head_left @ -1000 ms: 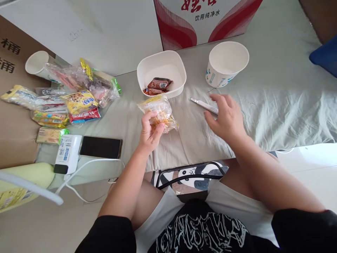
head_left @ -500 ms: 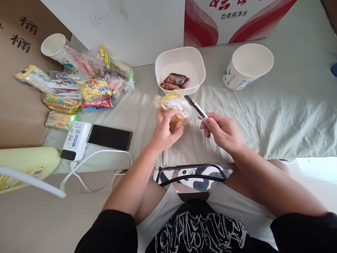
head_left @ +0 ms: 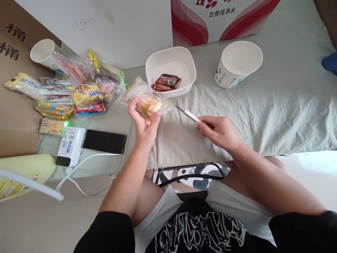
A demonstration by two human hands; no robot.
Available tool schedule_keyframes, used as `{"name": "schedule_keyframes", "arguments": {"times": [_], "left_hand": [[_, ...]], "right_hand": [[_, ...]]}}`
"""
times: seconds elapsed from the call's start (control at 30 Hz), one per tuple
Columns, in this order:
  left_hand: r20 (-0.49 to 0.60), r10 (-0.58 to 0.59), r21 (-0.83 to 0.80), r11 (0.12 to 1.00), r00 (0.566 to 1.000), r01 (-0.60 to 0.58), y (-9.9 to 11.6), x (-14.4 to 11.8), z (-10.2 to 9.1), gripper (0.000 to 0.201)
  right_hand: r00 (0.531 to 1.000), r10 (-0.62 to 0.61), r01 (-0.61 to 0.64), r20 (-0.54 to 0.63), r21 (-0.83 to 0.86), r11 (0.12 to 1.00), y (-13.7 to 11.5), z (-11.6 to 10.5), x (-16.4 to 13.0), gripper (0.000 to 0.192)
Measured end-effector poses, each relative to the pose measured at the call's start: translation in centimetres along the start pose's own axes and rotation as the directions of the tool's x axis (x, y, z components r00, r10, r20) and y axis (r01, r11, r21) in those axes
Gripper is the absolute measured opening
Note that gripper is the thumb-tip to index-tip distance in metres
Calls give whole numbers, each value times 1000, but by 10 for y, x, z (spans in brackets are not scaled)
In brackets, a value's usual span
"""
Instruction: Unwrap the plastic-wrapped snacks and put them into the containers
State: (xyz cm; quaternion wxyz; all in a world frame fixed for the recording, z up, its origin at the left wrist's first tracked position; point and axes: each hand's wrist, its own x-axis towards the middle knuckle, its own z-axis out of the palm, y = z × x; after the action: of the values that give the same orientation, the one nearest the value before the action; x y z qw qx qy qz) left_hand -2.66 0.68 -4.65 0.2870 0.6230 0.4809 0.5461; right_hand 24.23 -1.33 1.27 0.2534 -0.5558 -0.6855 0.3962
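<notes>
Head view: my left hand (head_left: 143,121) grips a clear crinkly plastic snack packet with an orange-yellow cake inside (head_left: 146,99), lifted above the pale green bed sheet (head_left: 276,112). My right hand (head_left: 217,131) pinches a slim white utility knife (head_left: 190,115), tip pointing at the packet but just apart. Opening step, I judge; next calls for steadying the packet and setting the blade on its edge. White square plastic bowl (head_left: 171,60) sits behind.
</notes>
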Motion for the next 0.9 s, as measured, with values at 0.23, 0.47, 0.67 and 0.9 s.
{"name": "schedule_keyframes", "arguments": {"times": [0.23, 0.47, 0.67, 0.9], "left_hand": [[183, 27, 84, 996, 983, -43, 1, -13, 15, 111], [120, 43, 151, 987, 992, -61, 0, 2, -5, 78], [22, -144, 149, 979, 989, 139, 11, 5, -12, 56], [1, -154, 150, 977, 988, 152, 41, 8, -10, 15]], "right_hand": [[940, -8, -140, -341, -407, 903, 32, -17, 16, 30], [942, -243, 110, -230, -473, 874, 34, -1, 13, 45], [864, -502, 488, -26, -197, 850, 18, 24, 6, 58], [789, -599, 559, -135, -246, 792, 20, 15, 6, 15]]}}
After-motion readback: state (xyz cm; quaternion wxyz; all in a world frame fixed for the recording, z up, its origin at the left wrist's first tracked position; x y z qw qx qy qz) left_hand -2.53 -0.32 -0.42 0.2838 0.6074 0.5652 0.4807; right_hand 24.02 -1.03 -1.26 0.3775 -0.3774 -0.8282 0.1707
